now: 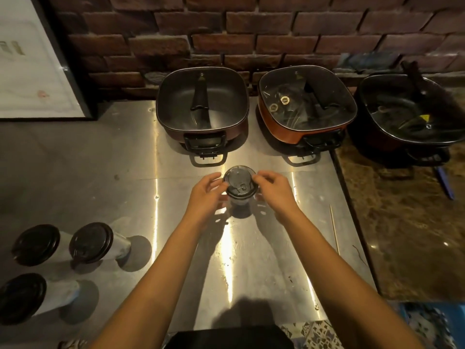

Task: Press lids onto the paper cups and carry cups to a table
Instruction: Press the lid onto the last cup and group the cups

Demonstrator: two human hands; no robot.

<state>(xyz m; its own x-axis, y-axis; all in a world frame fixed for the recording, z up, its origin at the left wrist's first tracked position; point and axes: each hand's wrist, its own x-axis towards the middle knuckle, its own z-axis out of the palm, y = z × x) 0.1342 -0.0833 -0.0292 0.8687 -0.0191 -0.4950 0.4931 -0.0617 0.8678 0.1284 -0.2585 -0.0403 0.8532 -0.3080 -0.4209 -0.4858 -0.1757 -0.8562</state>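
Rough red brick [251, 34] backs a scuffed, shiny steel surface [120, 172] that gives way on the right to mottled brown stone [402, 222]. Three square pots with glass covers line the wall: a dark one [202, 107], an orange one [307, 104] and a black one [412, 112]. At the centre stands a paper cup [240, 197], pale-walled, under a round black lid [240, 183]. Both hands grip the lid's rim, the left hand [207, 195] and the right hand [275, 190] on opposite sides. Three lidded cups [93, 244] stand together at the left edge. A thin wooden skewer [334, 230] lies on the steel near the stone.
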